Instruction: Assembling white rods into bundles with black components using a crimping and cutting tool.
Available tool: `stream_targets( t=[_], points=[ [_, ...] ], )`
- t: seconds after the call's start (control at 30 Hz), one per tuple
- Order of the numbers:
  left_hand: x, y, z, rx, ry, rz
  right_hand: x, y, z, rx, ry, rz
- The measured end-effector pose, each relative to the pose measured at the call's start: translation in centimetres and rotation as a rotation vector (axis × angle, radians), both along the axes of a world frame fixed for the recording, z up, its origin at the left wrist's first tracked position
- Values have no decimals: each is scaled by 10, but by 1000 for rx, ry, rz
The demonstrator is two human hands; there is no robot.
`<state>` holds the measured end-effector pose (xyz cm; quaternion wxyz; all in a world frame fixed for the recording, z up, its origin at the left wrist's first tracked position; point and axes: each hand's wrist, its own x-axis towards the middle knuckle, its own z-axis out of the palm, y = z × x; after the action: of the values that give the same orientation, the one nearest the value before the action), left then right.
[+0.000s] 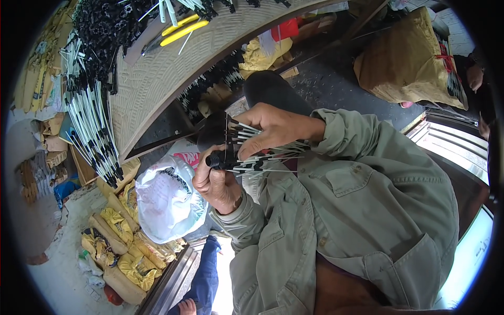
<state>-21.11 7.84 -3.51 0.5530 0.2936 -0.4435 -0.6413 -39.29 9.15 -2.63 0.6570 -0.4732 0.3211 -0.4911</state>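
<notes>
A bundle of thin white rods with black ends (270, 161) is held in front of my body, over my lap. My left hand (218, 189) is closed around the end of the bundle, where a black ribbed cylindrical piece (214, 160) sticks out by the thumb. From the other side, my right hand (268, 128) grips the rods, with its thumb laid across them and its fingers curled over the top. White rods fan out toward my jacket beneath the right hand. The palms hide part of the bundle.
A table (157, 86) bears yellow-handled pliers (181, 32), a heap of black parts (105, 26) and a pile of white rods (94, 126). A white plastic bag (170, 202) stands beside my left hand. A large brown sack (401, 63) sits at far right; another person's blue-clad leg (202, 278) shows below.
</notes>
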Motion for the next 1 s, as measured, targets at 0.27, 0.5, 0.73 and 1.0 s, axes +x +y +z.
stream_targets(
  t=[0.27,0.5,0.73,1.0],
  points=[
    [12,-12,-6,27,29,-185,0,-6,-2,-9,18,137],
    [11,-20,-3,-45,-15,-295,11,-4,-17,98,-265,161],
    [7,-20,2,-43,-7,-294,7,-4,-6,106,-246,154],
    [10,-38,-12,-327,53,-459,8,-8,-11,109,-232,312]
  ],
)
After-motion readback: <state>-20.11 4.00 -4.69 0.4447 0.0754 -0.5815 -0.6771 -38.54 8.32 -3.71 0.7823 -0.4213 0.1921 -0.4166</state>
